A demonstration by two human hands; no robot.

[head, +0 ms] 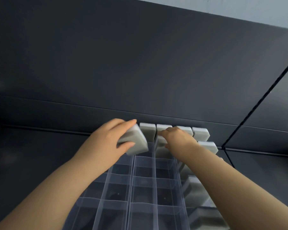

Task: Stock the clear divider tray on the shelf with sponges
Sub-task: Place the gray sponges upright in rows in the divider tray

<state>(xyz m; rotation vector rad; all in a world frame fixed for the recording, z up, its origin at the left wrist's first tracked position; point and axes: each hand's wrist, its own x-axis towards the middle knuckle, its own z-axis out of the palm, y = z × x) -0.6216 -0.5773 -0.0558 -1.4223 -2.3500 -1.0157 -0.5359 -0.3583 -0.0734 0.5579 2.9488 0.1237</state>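
L hand grips sponge over tray; R hand on slotted sponge, grip unclear; sponge row behind.

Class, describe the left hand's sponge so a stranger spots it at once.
Find the clear divider tray on the dark shelf. At its far-left corner the left hand grips a grey sponge. Unlike the seated back-row sponges, it is tilted.

Dim, soft, even light; wide-angle bend at the edges.
Left hand and its sponge look motion-blurred; light source perhaps overhead.
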